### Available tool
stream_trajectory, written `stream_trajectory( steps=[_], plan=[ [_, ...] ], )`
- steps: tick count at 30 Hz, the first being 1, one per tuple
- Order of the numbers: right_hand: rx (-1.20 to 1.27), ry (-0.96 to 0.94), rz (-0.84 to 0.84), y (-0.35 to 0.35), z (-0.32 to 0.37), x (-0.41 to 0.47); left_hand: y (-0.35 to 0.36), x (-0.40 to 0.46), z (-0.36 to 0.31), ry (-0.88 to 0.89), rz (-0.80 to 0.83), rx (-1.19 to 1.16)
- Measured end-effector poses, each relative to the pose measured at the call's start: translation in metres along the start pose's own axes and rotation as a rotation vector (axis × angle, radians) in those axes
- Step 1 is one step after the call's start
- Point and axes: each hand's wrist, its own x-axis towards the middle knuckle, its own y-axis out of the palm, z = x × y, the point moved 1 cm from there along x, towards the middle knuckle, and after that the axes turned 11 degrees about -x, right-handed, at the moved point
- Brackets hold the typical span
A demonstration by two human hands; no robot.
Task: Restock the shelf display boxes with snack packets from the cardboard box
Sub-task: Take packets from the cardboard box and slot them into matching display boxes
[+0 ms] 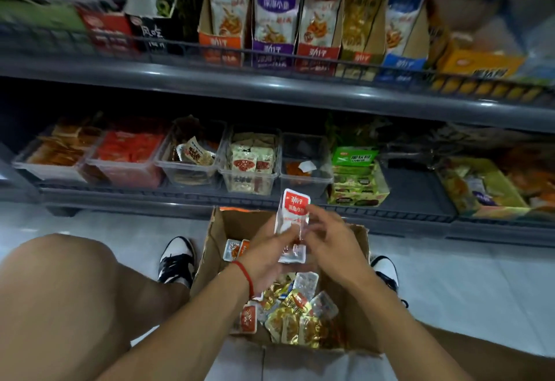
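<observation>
Red-and-white snack packet held upright above the open cardboard box, near the middle of the scene. Gripped by left hand at the lower part, fingers curled round the clear bottom edge; red string bracelet on that wrist. Pinched also by right hand from the right side, fingertips touching the packet's middle. Possibly more than one packet in the stack, cannot tell for sure.

Inside the box below the hands: loose gold-foil packets, some red packets at the near left, and a few orange packets standing against the far left wall.

Box standing on pale floor between two black-and-white sneakers, with a bare knee at the near left.

Just beyond the box, lower shelf with a row of clear plastic tubs holding small snack packets, one tub almost empty, then a green display box to the right.

Farther up, upper shelf carrying tall display boxes side by side: orange, purple, red, yellow, blue, each with packets standing upright. Far left part blurred.
</observation>
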Motion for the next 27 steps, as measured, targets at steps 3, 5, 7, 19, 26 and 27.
stream_trajectory(
  steps=[3, 5, 7, 19, 26, 27],
  plan=[
    [-0.079, -0.064, -0.082, -0.04, 0.016, 0.013, 0.014, -0.01, -0.032, 0.047, 0.063, 0.1],
    [-0.06, -0.104, -0.049, -0.07, 0.032, 0.022, 0.025, -0.017, -0.053, 0.03, 0.159, 0.165],
    [0.038, -0.114, 0.056, -0.098, 0.053, 0.027, 0.034, -0.022, -0.073, 0.052, 0.248, 0.272],
    [0.028, -0.185, -0.015, -0.18, 0.132, 0.07, 0.079, -0.014, -0.181, 0.338, 0.253, 0.413],
    [-0.168, -0.138, 0.024, -0.208, 0.164, 0.102, 0.09, 0.006, -0.202, 0.368, 0.199, 0.31],
    [-0.202, -0.147, 0.0, -0.214, 0.169, 0.108, 0.09, 0.01, -0.206, 0.396, 0.155, 0.3]
  ],
)
